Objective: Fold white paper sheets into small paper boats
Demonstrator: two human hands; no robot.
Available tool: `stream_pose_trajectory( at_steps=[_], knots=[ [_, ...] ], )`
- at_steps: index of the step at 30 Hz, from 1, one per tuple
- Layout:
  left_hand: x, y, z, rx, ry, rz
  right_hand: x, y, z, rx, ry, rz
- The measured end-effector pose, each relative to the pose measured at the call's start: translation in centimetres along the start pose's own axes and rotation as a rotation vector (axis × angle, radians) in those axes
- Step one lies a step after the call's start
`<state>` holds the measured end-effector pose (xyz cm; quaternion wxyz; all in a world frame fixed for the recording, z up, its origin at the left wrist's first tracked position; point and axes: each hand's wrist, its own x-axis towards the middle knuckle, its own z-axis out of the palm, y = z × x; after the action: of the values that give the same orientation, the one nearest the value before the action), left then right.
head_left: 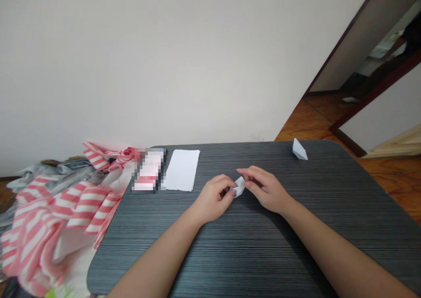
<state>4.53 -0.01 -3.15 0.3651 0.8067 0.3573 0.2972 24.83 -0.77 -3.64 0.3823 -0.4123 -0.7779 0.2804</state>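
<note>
Where left hand meets right hand, folded paper sits gripped between.

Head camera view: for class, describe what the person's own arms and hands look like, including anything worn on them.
The bare left forearm and bare right forearm show no sleeves. The bare left hand and bare right hand show no gloves, rings, watch, bracelets, cables or markings.

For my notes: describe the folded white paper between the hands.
A small piece of white paper, folded into a creased, angular shape, partly hidden where it is gripped. The left hand grips its left end; the right hand sits against its other side. It is held over the dark striped tabletop.
</note>
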Motion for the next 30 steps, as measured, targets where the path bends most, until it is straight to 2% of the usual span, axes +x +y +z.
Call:
stream_pose_trajectory(
  at_steps=[4, 10, 13, 18, 21, 26, 30],
  knots=[
    [-0.1, -0.2, 0.0, 0.057, 0.020, 0.031, 0.1, -0.3, -0.3, -0.022, -0.049, -0.073],
    [0.1, -0.1, -0.3, 0.075, 0.121, 0.036, 0.3, -0.2, -1.3, -0.140, -0.021, -0.034],
    [0.2, -0.2, -0.1, 0.075, 0.195, 0.008, 0.3, 0.7, -2.3, -0.277, 0.100, 0.056],
    [0.6, -0.5, 0.5, 0.079, 0.144, -0.021, 0.1, 3.4, -4.9, -0.493, 0.368, 0.245],
    [0.9, -0.4, 0.7, 0.103, 0.133, -0.010, -0.2, 4.8, -6.8, -0.615, 0.450, 0.389],
    [1.3, -0.1, 1.0, 0.124, 0.135, -0.008, -0.7, 5.9, -9.2, -0.763, 0.478, 0.620],
    [1.4, 0.1, 1.1, 0.130, 0.131, -0.006, -1.1, 6.3, -9.9, -0.832, 0.456, 0.707]
  ],
)
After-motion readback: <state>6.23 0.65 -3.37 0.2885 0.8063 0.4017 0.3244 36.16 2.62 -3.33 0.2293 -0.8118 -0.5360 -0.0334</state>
